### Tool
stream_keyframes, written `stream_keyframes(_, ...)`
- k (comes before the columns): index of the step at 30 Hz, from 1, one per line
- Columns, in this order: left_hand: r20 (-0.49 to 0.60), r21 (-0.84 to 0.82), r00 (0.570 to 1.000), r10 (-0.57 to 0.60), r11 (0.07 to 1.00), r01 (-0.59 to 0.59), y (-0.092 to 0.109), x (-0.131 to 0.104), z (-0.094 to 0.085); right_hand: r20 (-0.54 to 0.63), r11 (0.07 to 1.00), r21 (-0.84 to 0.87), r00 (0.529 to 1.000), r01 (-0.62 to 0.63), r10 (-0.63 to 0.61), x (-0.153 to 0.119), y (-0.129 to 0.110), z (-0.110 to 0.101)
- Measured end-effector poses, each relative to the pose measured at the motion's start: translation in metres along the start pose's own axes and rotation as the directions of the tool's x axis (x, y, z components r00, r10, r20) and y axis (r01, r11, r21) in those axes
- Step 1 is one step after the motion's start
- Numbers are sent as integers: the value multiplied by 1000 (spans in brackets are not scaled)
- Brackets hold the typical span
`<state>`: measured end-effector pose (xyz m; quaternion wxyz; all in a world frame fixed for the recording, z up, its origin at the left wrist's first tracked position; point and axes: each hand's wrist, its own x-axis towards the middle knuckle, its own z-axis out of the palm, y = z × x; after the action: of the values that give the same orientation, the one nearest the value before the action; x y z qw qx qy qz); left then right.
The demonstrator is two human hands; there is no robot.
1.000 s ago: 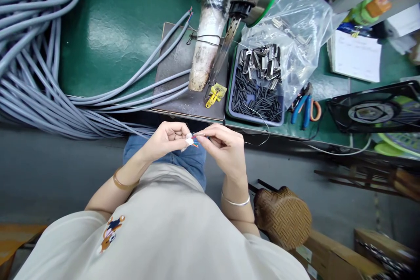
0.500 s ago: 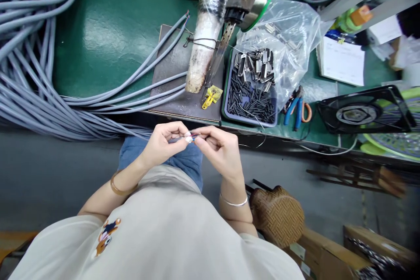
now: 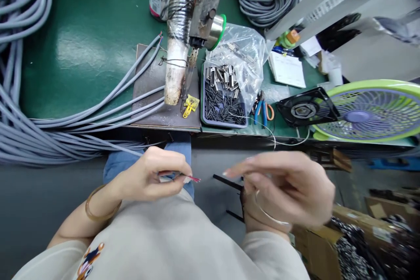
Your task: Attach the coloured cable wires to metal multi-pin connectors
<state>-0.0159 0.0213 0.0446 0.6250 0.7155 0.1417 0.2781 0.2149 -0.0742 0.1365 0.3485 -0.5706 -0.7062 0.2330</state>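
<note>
My left hand (image 3: 157, 173) pinches the end of a grey cable, and its thin coloured wires (image 3: 195, 179) stick out to the right past the fingertips. To the right and apart from it is my right hand (image 3: 285, 183), blurred by motion, its fingers bent and its index finger pointing left. Whether anything is between its fingers is too smeared to tell. Several grey cables (image 3: 121, 92) run from the left across a brown board (image 3: 141, 59). A yellow clip (image 3: 190, 106) lies on the board under a soldering tool (image 3: 190, 70) and a wrapped hose (image 3: 175, 43).
A tray (image 3: 244, 123) of metal connectors and black sleeves stands beside a plastic bag (image 3: 249, 52). Farther right are pliers (image 3: 262, 111), a black fan (image 3: 303, 109) and a green fan (image 3: 357, 116). Solder wire (image 3: 216, 33) and a jar (image 3: 157, 0) stand behind; cartons (image 3: 370, 223) lie lower right.
My right hand has moved away from my left hand, to the right and closer to the camera. My left hand still pinches the cable end. The view has shifted right.
</note>
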Motion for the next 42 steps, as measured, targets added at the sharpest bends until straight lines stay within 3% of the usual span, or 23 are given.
stream_keyframes(1, -13, -38, 1000, -21, 999, 21, -1, 1, 1, 120, 991, -100, 990, 85, -73, 1, -7, -7)
stream_keyframes(2, -69, -103, 996, -63, 993, 56, -5, 3, 2, 99, 967, -232, 991, 108, -87, 4, -12, -12)
stream_keyframes(4, -248, -303, 943, -220, 943, 140, -17, 6, 5, -88, 845, -535, 995, -3, -53, 16, -6, -12)
stream_keyframes(5, -323, -415, 894, -312, 895, 162, -24, 8, 6, -171, 774, -631, 982, -49, -77, 26, 4, -7)
stream_keyframes(7, -382, -588, 799, -464, 789, 177, -37, 11, 8, -204, 691, -714, 978, -115, -48, 52, 37, 8)
stream_keyframes(9, -385, -677, 748, -540, 716, 169, -44, 11, 9, -214, 673, -719, 977, -172, 21, 82, 79, 23)
stream_keyframes(12, -354, -716, 740, -572, 675, 179, -47, 9, 8, -295, 670, -685, 950, -286, 103, 121, 131, 38)
stream_keyframes(15, -329, -722, 749, -575, 664, 193, -46, 6, 9, -357, 686, -644, 926, -340, 123, 147, 157, 44)
stream_keyframes(20, -325, -710, 753, -573, 674, 206, -47, 6, 10, -260, 727, -630, 956, -274, 135, 168, 162, 48)
stream_keyframes(23, -327, -705, 753, -571, 678, 208, -48, 5, 9, -273, 737, -620, 954, -270, 120, 168, 157, 39)
stream_keyframes(26, -333, -719, 746, -577, 667, 195, -48, 5, 7, -372, 848, -455, 923, -271, 96, 151, 142, 18)
stream_keyframes(29, -343, -732, 738, -581, 658, 178, -46, 7, 4, -396, 982, 11, 901, -188, 177, 119, 119, 1)
stream_keyframes(31, -351, -732, 733, -582, 659, 173, -44, 10, 3, -354, 951, 276, 906, -136, 232, 96, 101, -2)
stream_keyframes(34, -376, -712, 728, -574, 681, 170, -41, 15, 3, -256, 860, 497, 927, -117, 274, 70, 81, 10)
stream_keyframes(39, -421, -659, 737, -529, 737, 152, -40, 19, 4, -65, 729, 652, 942, -210, 329, 52, 77, 52)
stream_keyframes(42, -441, -641, 738, -511, 755, 139, -41, 20, 6, -87, 703, 682, 933, -200, 349, 49, 84, 77)
